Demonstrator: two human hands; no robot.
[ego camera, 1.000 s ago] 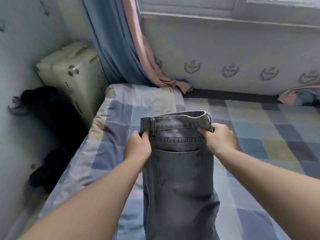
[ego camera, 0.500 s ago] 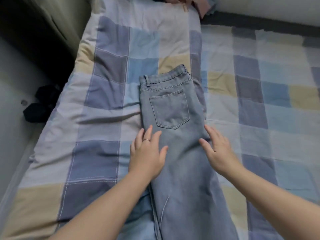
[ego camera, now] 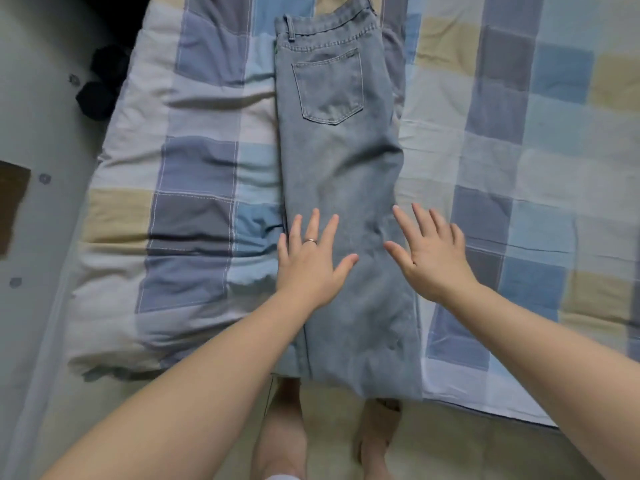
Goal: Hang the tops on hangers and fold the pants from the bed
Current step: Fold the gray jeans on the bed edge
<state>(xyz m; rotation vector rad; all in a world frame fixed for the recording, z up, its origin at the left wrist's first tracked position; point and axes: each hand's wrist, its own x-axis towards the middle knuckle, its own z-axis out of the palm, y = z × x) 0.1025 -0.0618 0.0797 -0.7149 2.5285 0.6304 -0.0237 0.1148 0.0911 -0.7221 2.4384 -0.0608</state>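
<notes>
While I stand at the near edge of the bed (ego camera: 194,168), the jeans (ego camera: 339,188) lie lengthwise on it, doubled leg over leg into one long narrow strip, with the waistband at the far end and the hem reaching the edge nearest me. The one back pocket (ego camera: 329,88) that faces up lies flat, a five-sided patch outlined in pale double stitching; I cannot tell whether it holds anything. A belt loop (ego camera: 290,27) stands on the waistband's left corner. The denim is a faded light blue, soft-looking, with shallow creases along its lower half. My left hand (ego camera: 311,265) rests palm down on the strip's left edge, fingers straight and fanned, gripping nothing, a thin ring (ego camera: 310,241) on one finger. My right hand (ego camera: 433,258) lies the same way on the right edge, fingers spread and partly over the bedding. The quilt beneath is puffy patchwork in blue, grey, cream and white squares, rumpled at the left. My bare feet (ego camera: 377,441) stand on the pale floor (ego camera: 467,452).
</notes>
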